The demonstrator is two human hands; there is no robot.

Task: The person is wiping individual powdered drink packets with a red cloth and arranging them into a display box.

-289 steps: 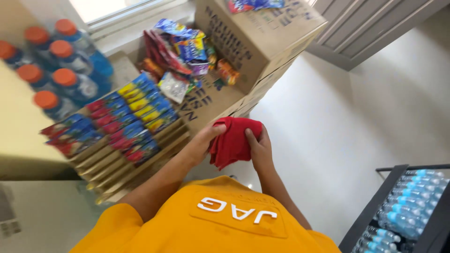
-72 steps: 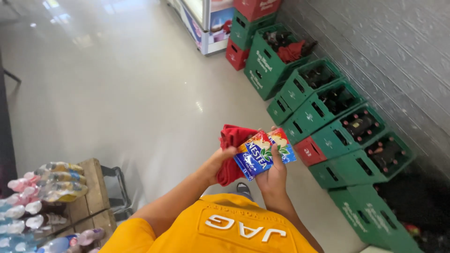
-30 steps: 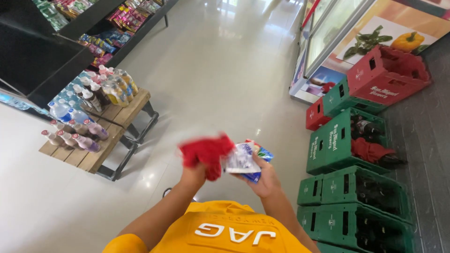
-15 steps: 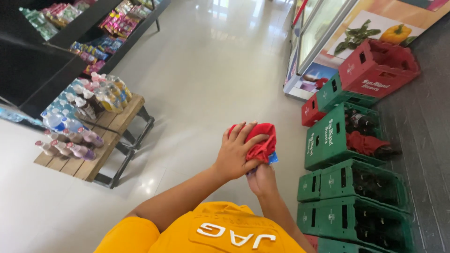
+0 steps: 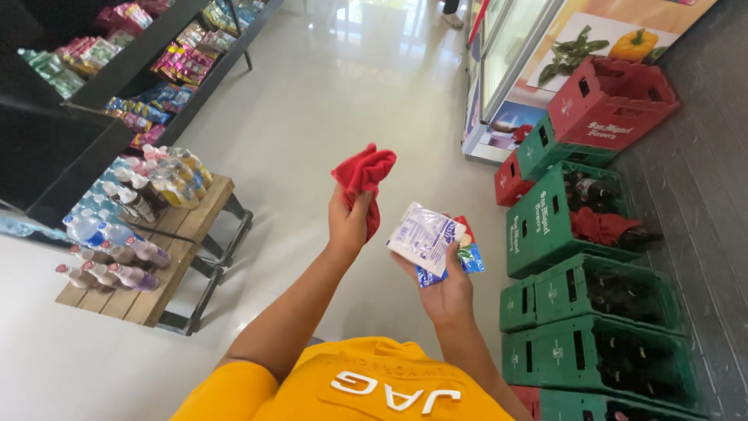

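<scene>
A red cloth [image 5: 363,176] is gripped in the left hand [image 5: 350,223]; drink sachets [image 5: 431,242] are held in the right hand [image 5: 446,287], above a pale floor [image 5: 327,101].

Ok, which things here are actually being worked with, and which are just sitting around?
In hand:
- red cloth, bunched in the left hand
- drink pouch, held in the right hand

Just standing about:
- green crates and a red crate by the wall
- bottles on the wooden pallet
- snack shelves
</scene>
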